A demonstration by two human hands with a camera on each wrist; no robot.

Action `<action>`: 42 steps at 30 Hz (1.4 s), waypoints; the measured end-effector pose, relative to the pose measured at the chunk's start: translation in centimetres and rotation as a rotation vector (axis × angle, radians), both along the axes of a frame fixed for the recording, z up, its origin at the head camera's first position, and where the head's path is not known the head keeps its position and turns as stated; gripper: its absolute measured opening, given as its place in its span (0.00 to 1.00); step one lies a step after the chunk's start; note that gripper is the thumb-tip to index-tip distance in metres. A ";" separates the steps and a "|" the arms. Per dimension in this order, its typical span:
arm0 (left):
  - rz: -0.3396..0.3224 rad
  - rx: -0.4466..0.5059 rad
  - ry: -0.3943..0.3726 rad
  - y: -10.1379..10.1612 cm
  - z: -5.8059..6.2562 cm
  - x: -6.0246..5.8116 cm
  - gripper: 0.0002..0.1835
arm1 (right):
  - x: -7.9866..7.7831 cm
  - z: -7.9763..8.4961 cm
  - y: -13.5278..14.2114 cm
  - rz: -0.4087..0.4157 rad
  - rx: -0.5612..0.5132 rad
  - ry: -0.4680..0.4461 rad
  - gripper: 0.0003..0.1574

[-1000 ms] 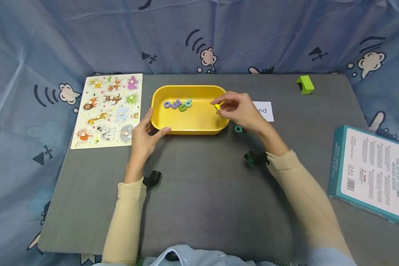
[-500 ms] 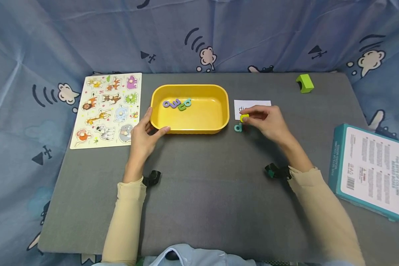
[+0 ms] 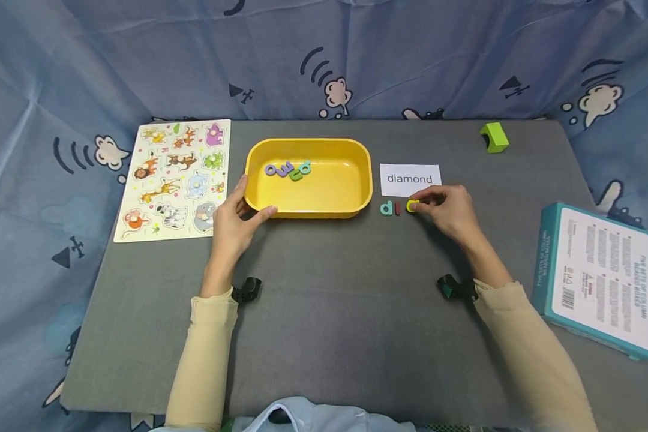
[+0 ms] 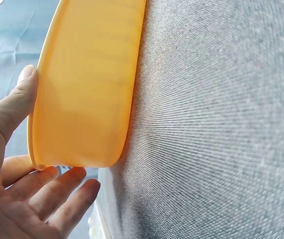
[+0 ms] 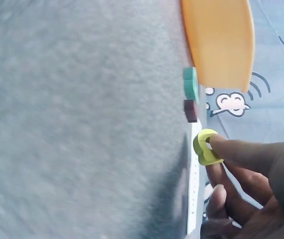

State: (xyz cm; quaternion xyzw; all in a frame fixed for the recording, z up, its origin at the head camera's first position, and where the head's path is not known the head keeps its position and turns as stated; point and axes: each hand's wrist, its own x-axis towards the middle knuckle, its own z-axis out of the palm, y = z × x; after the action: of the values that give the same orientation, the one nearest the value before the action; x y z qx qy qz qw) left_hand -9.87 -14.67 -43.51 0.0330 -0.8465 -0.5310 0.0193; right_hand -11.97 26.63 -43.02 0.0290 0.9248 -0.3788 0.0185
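My right hand [image 3: 447,210] pinches a small yellow letter [image 3: 411,206] between thumb and fingers, just below the white word card [image 3: 410,179] printed "diamond". Left of it on the table lie a teal letter d [image 3: 386,208] and a dark red letter [image 3: 397,208], side by side. In the right wrist view the yellow letter [image 5: 205,147] is partly covered by the thumb. My left hand [image 3: 234,225] holds the lower left corner of the yellow tray [image 3: 309,213], thumb on the front rim and fingers at the end. Several loose letters [image 3: 288,170] lie in the tray's left half.
An animal picture board [image 3: 175,180] lies left of the tray. At the right edge is a teal and white box [image 3: 602,279]. A green arched block [image 3: 495,137] stands at the back right. A patterned blue curtain [image 3: 281,54] hangs behind the grey table [image 3: 324,312].
My right hand has carried the yellow letter from over the tray rightward to below the card, past the teal and dark red letters. The card's word is now uncovered. The left hand stays put.
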 end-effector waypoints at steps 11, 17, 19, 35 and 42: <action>0.001 -0.001 0.005 0.0 -0.1 0.1 0.51 | 0.0 -1.2 -0.4 0.003 0.074 0.017 0.09; 0.001 0.002 0.004 0.0 -0.1 0.1 0.51 | 0.0 -1.3 -0.8 0.012 0.073 0.028 0.09; 0.003 0.004 0.005 0.0 -0.2 0.1 0.51 | 0.1 -1.2 -0.9 0.012 0.070 0.028 0.08; 0.001 0.008 0.002 0.0 -0.1 0.0 0.50 | 0.2 -0.7 -1.1 0.015 0.070 -0.015 0.10; 0.001 0.008 0.003 -0.1 -0.2 -0.1 0.51 | -0.2 0.5 -0.8 -0.023 0.032 0.049 0.12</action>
State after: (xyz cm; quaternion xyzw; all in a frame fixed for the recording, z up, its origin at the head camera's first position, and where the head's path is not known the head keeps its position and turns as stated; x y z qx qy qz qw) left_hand -9.97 -14.76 -43.74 0.0325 -0.8443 -0.5344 0.0208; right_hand -12.13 25.80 -42.47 0.0308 0.9305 -0.3648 -0.0087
